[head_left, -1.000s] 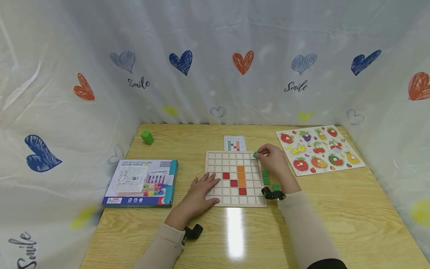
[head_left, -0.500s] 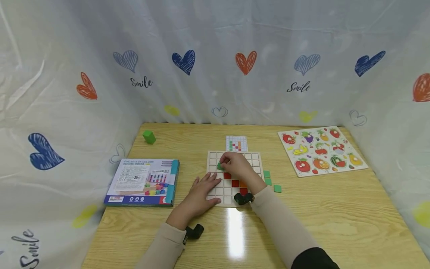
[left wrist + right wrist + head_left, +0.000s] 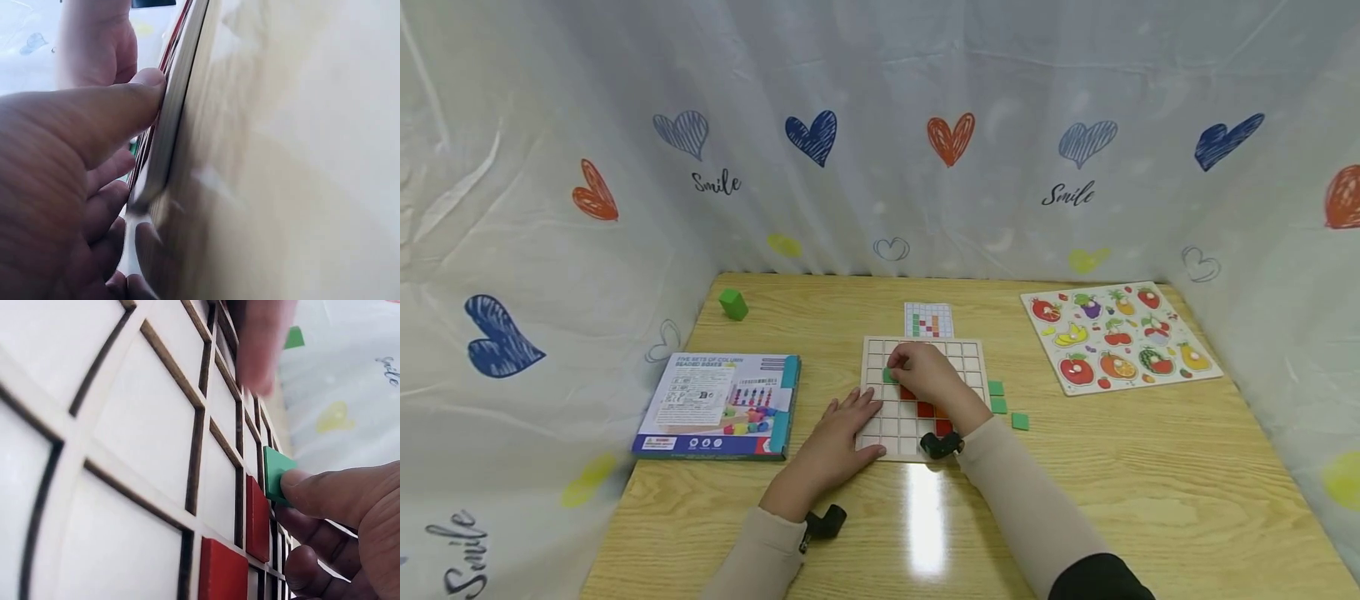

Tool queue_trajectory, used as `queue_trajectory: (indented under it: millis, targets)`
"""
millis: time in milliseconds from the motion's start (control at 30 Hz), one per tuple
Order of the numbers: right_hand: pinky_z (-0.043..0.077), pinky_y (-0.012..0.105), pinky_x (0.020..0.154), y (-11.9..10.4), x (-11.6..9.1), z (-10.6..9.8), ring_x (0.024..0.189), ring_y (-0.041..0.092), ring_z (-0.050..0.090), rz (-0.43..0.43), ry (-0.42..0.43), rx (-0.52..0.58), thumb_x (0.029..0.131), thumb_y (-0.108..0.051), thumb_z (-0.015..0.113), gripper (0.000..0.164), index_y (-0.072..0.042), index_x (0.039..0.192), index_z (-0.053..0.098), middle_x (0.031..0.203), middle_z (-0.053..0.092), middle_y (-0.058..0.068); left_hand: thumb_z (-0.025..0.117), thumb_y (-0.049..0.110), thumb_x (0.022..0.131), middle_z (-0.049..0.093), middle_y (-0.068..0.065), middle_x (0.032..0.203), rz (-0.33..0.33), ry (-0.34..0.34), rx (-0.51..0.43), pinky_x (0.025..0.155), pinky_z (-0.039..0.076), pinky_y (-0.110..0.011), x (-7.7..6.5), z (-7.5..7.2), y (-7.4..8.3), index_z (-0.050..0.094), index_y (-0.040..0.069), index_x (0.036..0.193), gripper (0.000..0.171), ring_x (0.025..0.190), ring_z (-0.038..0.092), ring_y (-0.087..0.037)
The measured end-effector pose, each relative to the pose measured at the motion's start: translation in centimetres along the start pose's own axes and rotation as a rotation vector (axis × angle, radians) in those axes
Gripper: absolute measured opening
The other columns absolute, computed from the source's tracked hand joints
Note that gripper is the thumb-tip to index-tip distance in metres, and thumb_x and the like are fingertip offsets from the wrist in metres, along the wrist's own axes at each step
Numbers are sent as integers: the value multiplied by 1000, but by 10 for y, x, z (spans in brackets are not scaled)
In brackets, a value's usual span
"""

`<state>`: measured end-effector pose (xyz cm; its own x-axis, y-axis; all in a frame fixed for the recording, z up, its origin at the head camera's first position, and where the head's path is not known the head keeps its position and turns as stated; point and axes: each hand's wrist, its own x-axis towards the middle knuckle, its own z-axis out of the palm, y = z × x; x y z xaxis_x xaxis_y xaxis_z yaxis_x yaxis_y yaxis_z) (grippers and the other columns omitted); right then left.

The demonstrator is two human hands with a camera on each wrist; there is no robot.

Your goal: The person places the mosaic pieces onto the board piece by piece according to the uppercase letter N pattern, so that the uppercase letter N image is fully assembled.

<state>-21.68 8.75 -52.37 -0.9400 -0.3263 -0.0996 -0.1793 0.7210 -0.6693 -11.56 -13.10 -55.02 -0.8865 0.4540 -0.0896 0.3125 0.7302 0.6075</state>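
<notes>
My right hand [image 3: 931, 377] is over the upper left part of a wooden grid board [image 3: 889, 428], pinching a green square tile [image 3: 274, 475] with the thumb on its face. The tile is at a cell beside a red tile [image 3: 257, 519]; whether it is fully seated I cannot tell. Another red tile [image 3: 224, 570] sits in the grid nearer the right wrist camera. In the head view, my right hand and wrist partly cover the red and orange tiles. My left hand [image 3: 833, 448] rests at the board's left edge with straight, spread fingers, the thumb touching its lower left side.
Several loose green tiles [image 3: 997, 405] lie right of the board. A pattern card [image 3: 928, 309] stands behind it. A boxed bead set [image 3: 715, 408] is at left, a green block [image 3: 733, 305] at back left, and a fruit puzzle board [image 3: 1120, 337] at right.
My right hand has carried the green tile from the board's upper right corner leftward to a cell at upper left. My left hand has slid slightly left along the board.
</notes>
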Motion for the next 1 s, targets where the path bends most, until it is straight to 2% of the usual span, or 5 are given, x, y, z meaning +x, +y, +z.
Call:
queue_trajectory:
  millis: [267,667,867,933,1000]
  targets:
    - [60,44,92,-1,-2,-2,94,19,68,-4,12,-37,104,-15,75,5,-13,107,77,104,77,1,77,41,102,40,-3,176,-53,10,20,139,13,-58,-21,-8,-4,46,15,168,77,169,24,-32]
    - [60,42,95,-7,-3,7,97,19,67,-12,36,-148,103,-19,78,7,-16,98,81,110,73,1,78,38,102,39,-3,176,-40,20,41,138,12,-63,-24,-9,-1,49,11,165,75,168,26,-34]
    - [61,46,102,-7,-10,4,111,24,74,-39,54,-163,104,-20,76,11,-14,107,85,116,77,2,77,39,103,39,0,176,-6,13,71,137,11,-66,-24,-9,-1,51,11,163,71,167,28,-34]
    - [60,48,106,-5,-20,-2,118,26,73,-42,69,-134,105,-19,74,14,-14,113,85,122,78,4,77,39,103,39,-1,176,-7,9,72,137,11,-66,-24,-10,0,51,11,163,72,167,28,-34]
    - [61,48,102,1,-33,-12,113,27,73,-42,103,-89,106,-18,73,17,-13,118,84,126,77,6,77,40,103,38,1,176,-14,2,73,137,11,-65,-24,-11,1,50,12,164,73,167,28,-33]
